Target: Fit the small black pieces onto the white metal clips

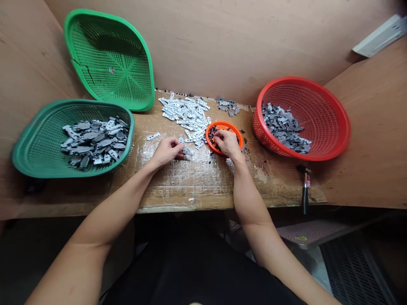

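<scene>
Black clothing (pixel 190 262) shows between 2 bare, outstretched arms (pixel 124 207), the left hand (pixel 168 151) pinching a grey piece (pixel 187 151) over the cardboard (pixel 178 186), the right hand (pixel 228 143) bent down into the orange bowl (pixel 226 123) of black bits (pixel 213 130), its hold unclear.

Beneath the right fingers (pixel 218 139), a round orange plastic dish (pixel 222 123) contrasts with tiny black pieces (pixel 213 128). Beyond the left fingers (pixel 177 149) are silver-white flat metallic strips (pixel 187 112); left of those fingers, a dark-green, lattice-patterned, rounded plastic basket (pixel 47 135).

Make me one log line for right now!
left hand: holding small gray part | right hand: at orange dish of black bits | red basket: gray pieces inside
</scene>
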Demonstrator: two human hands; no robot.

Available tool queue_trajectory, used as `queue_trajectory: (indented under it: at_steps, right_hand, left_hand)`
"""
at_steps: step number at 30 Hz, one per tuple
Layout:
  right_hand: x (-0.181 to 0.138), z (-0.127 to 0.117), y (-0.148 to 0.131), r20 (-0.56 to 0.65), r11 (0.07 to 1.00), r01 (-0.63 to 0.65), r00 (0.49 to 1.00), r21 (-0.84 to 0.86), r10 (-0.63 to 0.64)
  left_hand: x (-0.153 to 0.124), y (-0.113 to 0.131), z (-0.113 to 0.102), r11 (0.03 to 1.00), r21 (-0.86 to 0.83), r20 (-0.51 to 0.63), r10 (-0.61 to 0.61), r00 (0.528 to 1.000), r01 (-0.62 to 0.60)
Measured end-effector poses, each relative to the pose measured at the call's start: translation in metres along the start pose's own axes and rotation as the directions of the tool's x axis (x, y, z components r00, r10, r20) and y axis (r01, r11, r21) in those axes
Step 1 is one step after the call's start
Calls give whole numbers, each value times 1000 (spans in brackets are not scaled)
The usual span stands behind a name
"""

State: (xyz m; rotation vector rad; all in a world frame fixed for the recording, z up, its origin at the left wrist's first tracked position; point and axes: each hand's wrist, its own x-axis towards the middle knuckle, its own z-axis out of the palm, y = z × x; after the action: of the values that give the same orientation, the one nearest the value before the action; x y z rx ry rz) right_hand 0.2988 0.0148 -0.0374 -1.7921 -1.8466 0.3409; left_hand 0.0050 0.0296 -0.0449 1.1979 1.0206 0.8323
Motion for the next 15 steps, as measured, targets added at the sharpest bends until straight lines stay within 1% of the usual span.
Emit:
queue_trajectory:
  at_steps: [3,5,8,10,12,14,15]
  right_hand:
    - [12,5,-17,70,998,64,995,11,-65]
    - [19,9,-26,129,992,113,986,-51,-106]
    - [27,12,-31,199,976,157,972,-154,-125]
    - [28,13,-30,204,970,168,970,-175,-131]
    - [26,12,-28,176,972,176,973,-158,-148]
    - [22,11,-27,144,981,172,977,-90,-159]
    - [19,10,-29,133,987,161,979,-28,-156]
  left_hand:
    - [4,-2,-3,995,-76,-55,55,997,-59]
    - [7,-3,-5,991,-105,-66,72,995,-78]
    - [9,-5,-6,990,-116,-48,79,996,-84]
    - [11,-6,-7,991,-110,-27,69,997,-72]
    - [12,-7,-7,993,-104,-10,55,998,-56]
    - [12,-7,-7,993,-106,1,43,999,-43]
    - [12,-6,-7,993,-109,4,38,999,-37]
